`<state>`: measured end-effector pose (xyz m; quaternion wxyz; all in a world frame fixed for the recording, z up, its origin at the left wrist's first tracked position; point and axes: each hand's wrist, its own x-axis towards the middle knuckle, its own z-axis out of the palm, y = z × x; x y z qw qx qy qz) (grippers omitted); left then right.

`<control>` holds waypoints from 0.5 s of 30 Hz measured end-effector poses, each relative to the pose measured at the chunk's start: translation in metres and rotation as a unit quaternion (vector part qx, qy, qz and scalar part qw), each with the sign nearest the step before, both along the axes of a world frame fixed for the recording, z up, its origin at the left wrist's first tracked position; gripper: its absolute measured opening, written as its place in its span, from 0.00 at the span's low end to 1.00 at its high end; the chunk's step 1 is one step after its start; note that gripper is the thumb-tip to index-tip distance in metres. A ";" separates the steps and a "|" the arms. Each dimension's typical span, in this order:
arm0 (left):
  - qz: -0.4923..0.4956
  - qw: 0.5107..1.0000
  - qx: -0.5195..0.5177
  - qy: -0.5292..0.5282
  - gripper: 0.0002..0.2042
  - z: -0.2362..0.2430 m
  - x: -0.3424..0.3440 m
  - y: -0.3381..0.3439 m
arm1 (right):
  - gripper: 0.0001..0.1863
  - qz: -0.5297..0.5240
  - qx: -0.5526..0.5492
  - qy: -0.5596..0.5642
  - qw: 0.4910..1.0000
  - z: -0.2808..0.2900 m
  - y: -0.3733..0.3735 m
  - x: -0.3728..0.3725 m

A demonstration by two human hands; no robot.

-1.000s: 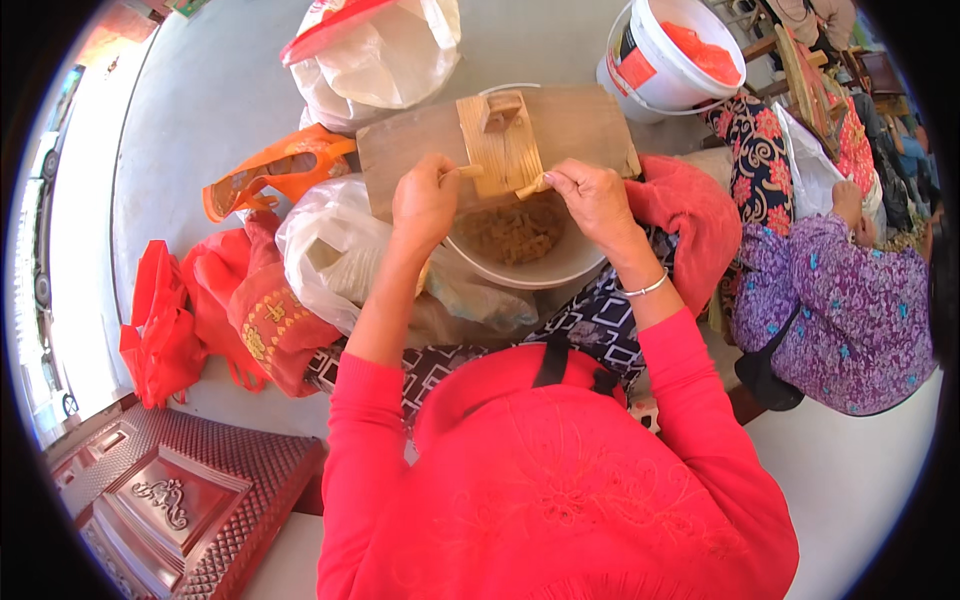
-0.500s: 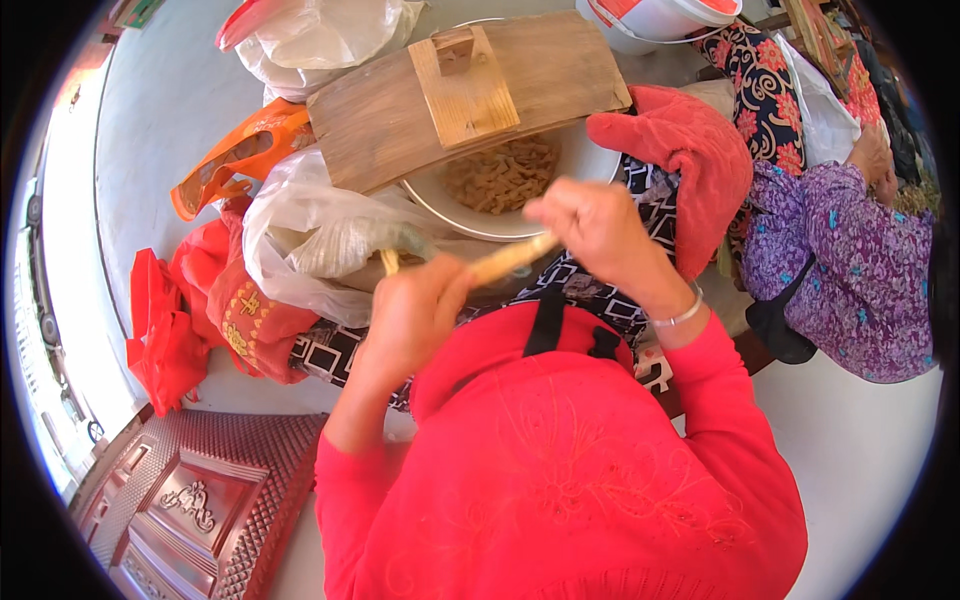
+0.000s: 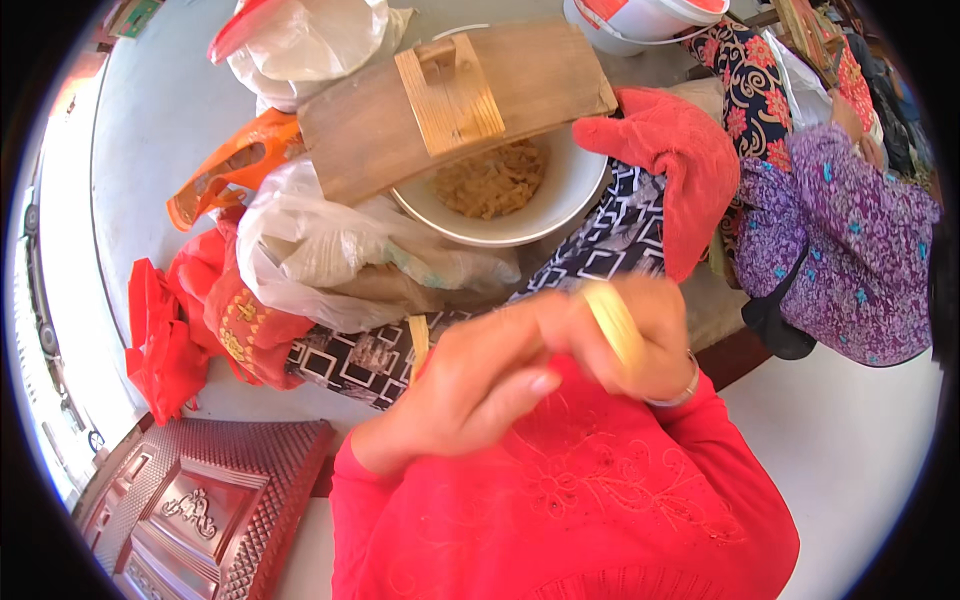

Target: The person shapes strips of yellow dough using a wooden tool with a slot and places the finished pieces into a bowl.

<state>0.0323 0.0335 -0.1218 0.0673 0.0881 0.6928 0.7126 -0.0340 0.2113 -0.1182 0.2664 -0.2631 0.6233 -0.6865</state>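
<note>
My left hand (image 3: 480,380), blurred, is curled low in front of the red top, with one end of a pale yellow strip (image 3: 418,340) poking up beside it. Close against it, my right hand (image 3: 640,340) is closed, the yellow strip bent over its fingers (image 3: 615,325). Whether the strip runs unbroken between them is hidden. Above them a white bowl (image 3: 555,207) holds several brown cut pieces (image 3: 490,178). A wooden board (image 3: 545,75) with a lighter wooden block (image 3: 450,100) lies across the bowl.
Around the bowl are a clear plastic bag (image 3: 305,255), an orange bag (image 3: 225,170), red bags (image 3: 155,345), a red cloth (image 3: 690,180) and a white bucket (image 3: 635,20). A maroon embossed panel (image 3: 200,500) lies lower left. Another person in purple floral clothing (image 3: 840,250) sits at right.
My hands have come down from the board's front edge toward my chest and closer together, and the yellow strip is now bent. The view has shifted, placing board and bowl higher in the picture.
</note>
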 end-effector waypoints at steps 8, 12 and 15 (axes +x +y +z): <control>0.152 0.911 0.275 -0.266 0.09 -0.088 0.006 0.018 | 0.12 -0.128 0.263 0.370 0.882 -0.089 -0.029 -0.009; 0.086 0.902 0.208 -0.368 0.04 -0.107 0.021 -0.004 | 0.10 -0.061 0.288 0.382 0.876 -0.100 -0.028 -0.003; 0.120 0.944 -0.306 -0.022 0.03 -0.115 0.033 -0.007 | 0.10 0.007 0.275 0.285 0.918 -0.111 -0.028 0.007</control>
